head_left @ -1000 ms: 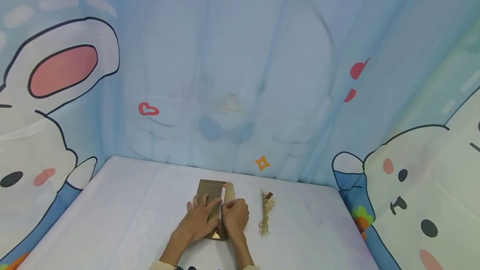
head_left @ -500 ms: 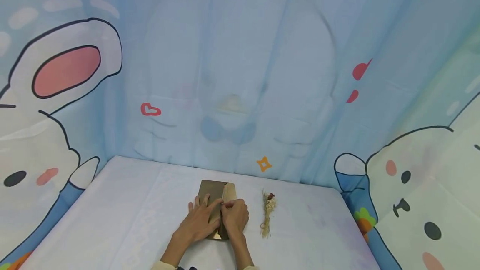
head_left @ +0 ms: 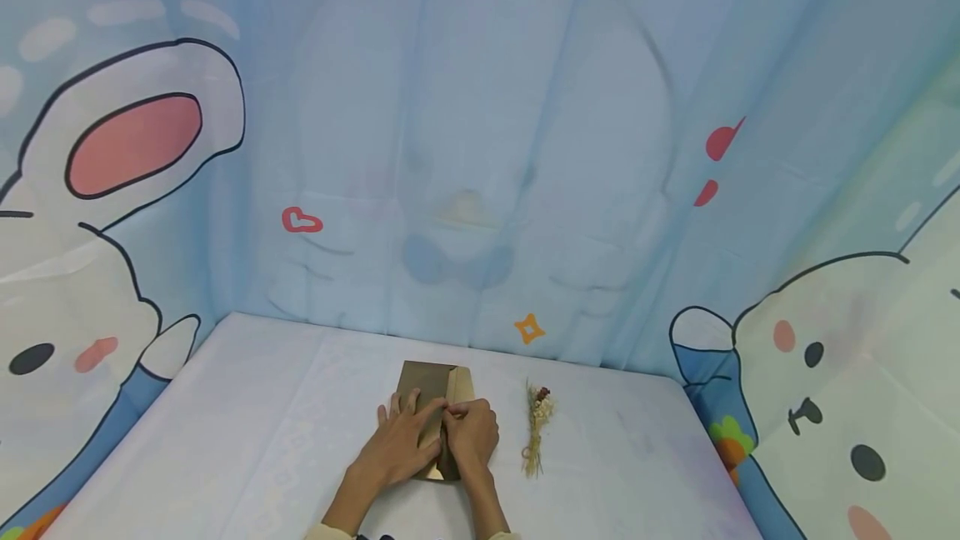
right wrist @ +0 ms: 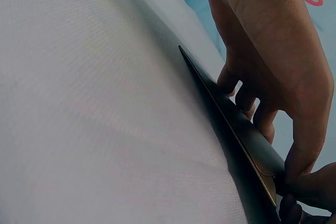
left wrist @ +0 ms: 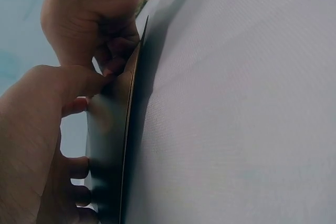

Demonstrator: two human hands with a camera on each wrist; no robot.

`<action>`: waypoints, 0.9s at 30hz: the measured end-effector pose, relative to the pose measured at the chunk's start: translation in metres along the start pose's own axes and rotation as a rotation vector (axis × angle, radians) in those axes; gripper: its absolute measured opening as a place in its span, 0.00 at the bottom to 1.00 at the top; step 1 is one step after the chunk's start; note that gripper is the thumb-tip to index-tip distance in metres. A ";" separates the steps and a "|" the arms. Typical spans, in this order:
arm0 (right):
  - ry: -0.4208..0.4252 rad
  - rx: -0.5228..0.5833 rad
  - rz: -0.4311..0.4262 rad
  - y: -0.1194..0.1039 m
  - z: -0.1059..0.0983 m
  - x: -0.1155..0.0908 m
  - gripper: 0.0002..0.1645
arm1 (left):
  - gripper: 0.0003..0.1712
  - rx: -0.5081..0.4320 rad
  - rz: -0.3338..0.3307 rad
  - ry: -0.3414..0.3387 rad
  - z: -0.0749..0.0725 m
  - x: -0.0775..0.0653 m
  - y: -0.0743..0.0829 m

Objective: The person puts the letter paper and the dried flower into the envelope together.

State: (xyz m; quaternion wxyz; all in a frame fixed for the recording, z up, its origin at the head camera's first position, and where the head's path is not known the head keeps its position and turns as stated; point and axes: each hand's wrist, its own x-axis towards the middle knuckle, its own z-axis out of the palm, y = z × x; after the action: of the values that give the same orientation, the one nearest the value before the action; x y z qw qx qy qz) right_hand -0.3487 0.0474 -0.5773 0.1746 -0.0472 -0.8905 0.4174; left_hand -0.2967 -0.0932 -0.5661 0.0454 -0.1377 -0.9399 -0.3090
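Observation:
In the head view a brown-gold envelope (head_left: 426, 379) lies on the white table, its lighter flap (head_left: 461, 385) along the right side. My left hand (head_left: 399, 442) rests across it with fingers spread, pressing it down. Fingers of my right hand (head_left: 472, 433) are curled and pinch at the flap's inner edge, close to the left index finger. From the left wrist view, the envelope (left wrist: 111, 135) is seen edge-on, and the right hand (left wrist: 92, 14) is at its far end. The right wrist view shows the left hand (right wrist: 275, 51) above the envelope (right wrist: 233, 121); the pinched spot is partly hidden.
A small bunch of dried flowers (head_left: 536, 423) lies on the table (head_left: 622, 457) to the right of the envelope. Behind the table hangs a light blue curtain (head_left: 465, 107) printed with cartoon animals.
A white strip with red ends, seen along the envelope's flap a second ago, no longer shows. The flap's inner edge is visible instead. Both hands stay nearly in place.

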 end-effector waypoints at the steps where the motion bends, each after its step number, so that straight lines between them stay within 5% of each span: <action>1: 0.000 0.001 0.004 0.000 -0.001 0.000 0.03 | 0.36 0.000 0.000 -0.001 0.000 0.000 0.001; 11: 0.033 0.095 -0.009 0.001 -0.014 -0.002 0.05 | 0.36 0.016 -0.004 0.007 0.000 0.000 0.002; 21: 0.218 0.085 -0.051 0.022 -0.031 0.003 0.03 | 0.36 0.003 -0.013 0.016 0.001 -0.001 0.002; 27: 0.330 0.064 0.004 0.037 -0.046 0.009 0.09 | 0.37 -0.023 -0.004 0.015 0.002 -0.003 0.003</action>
State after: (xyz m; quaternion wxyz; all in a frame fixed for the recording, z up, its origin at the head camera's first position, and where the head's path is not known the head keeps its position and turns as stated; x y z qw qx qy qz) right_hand -0.3435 0.1069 -0.5758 0.3188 -0.1114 -0.8360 0.4325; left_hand -0.2931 -0.0902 -0.5659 0.0503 -0.1342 -0.9363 -0.3207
